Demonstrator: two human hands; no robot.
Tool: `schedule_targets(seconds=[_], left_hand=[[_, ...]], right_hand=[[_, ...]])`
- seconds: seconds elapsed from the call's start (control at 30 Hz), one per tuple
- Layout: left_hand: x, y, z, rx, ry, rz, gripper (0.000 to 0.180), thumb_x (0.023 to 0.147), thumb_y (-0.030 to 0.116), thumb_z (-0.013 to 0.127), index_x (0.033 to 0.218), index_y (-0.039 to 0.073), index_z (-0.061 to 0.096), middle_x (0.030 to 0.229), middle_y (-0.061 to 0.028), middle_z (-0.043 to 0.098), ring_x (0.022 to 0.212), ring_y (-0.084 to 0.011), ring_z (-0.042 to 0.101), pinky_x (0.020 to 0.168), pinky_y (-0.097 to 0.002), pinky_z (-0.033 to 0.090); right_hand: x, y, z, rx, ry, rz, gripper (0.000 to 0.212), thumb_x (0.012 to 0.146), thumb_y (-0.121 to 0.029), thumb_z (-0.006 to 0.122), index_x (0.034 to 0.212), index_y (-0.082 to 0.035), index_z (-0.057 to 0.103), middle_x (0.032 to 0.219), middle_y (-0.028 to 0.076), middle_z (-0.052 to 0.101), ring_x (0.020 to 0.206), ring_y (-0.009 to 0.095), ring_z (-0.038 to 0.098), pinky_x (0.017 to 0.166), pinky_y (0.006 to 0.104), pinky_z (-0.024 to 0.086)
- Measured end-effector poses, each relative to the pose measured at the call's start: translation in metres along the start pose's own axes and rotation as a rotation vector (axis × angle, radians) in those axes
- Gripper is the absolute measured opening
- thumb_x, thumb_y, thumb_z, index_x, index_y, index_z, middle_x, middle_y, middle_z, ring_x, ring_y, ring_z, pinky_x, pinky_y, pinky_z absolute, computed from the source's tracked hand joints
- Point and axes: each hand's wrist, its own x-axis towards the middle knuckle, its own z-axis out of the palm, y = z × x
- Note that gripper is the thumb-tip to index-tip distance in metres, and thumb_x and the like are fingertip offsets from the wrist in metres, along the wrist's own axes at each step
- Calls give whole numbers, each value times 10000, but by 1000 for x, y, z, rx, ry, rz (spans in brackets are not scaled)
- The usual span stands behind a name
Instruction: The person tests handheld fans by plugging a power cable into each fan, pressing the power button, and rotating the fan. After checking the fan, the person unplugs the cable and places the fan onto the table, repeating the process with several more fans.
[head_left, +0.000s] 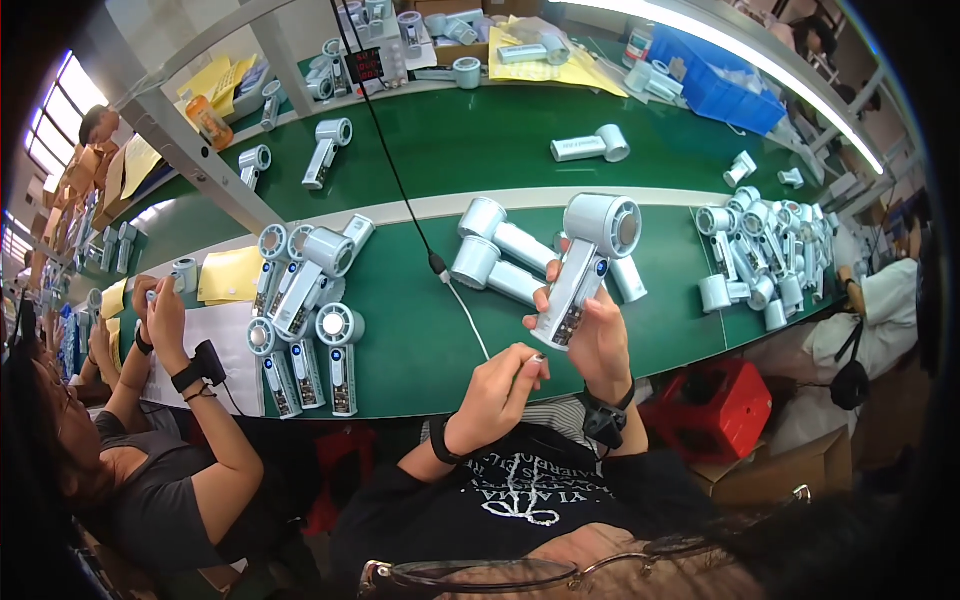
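My right hand (606,345) grips a pale blue handheld fan (575,280), its round head up and its handle tilted, with the circuit parts inside the handle exposed. Just below the handle's bottom end, my left hand (500,392) is closed in a pinch on the end of a white cable (466,312). A small tip shows at its fingertips, apart from the fan. The cable runs up to a black cord (405,200) hanging from above. Behind the held fan, more fans (500,250) lie on the green table.
To my left is a group of fans (305,320) with open handles; to my right is a large pile of fans (765,245). A green conveyor belt (450,150) passes behind a pale rail. A co-worker (170,440) sits at the left. A red stool (715,410) stands at lower right.
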Motion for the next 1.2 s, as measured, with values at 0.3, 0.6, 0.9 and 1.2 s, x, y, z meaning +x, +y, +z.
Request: schedule_targets(seconds=[0.3, 0.6, 0.9, 1.2], left_hand=[[0, 0, 15, 25, 102, 37, 69, 948, 42, 482, 913, -3, 521, 760, -98, 594, 614, -222, 587, 557, -317, 460], [0, 1, 16, 115, 220, -15, 75, 915, 24, 526, 846, -2, 540, 669, -107, 581, 542, -260, 572, 498, -330, 433], [2, -1, 7, 178, 219, -57, 128, 912, 22, 532, 792, -20, 542, 575, -81, 523, 461, -191, 511, 456, -296, 383], [3, -3, -5, 47, 109, -19, 157, 926, 71, 556, 826, -49, 570, 814, -98, 612, 656, -130, 565, 549, -250, 428]], right_hand=[[-8, 6, 4, -22, 49, 6, 723, 824, -259, 591, 1410, -51, 222, 1147, 90, 423, 934, 219, 517, 796, 419, 540], [-7, 21, 8, 32, 97, -13, 684, 840, -188, 573, 1408, -56, 215, 1166, 79, 408, 975, 202, 495, 825, 404, 511], [-8, 43, -2, -255, 59, -198, 569, 860, -24, 515, 1353, -54, 232, 1191, 78, 380, 1014, 179, 482, 849, 371, 481], [-17, 29, -4, -573, -23, -169, 642, 880, 9, 500, 1417, -35, 150, 1247, 95, 363, 1052, 205, 496, 894, 387, 463]])
